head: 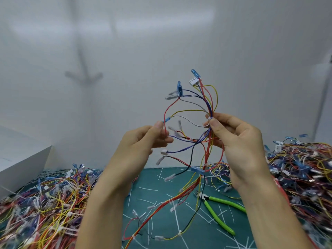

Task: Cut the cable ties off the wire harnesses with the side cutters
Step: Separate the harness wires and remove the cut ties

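1. A green mat (179,177) covers the table below both hands, littered with cut white ties (177,221).
2. A plain white wall (125,51) rises behind the hands.
3. A white box (23,164) sits far left of the left hand; its contents cannot be seen.
4. Loose wire piles lie on the mat: one pile (45,203) left of the left hand, another (305,168) right of the right hand.
5. The left hand (140,146) pinches a red wire of the harness (197,132) between thumb and fingers.
6. The right hand (235,141) pinches the harness bundle at a white tie (209,118), held upright between the hands.
7. Green-handled cutters (215,207) lie untouched on the mat, below the right hand.
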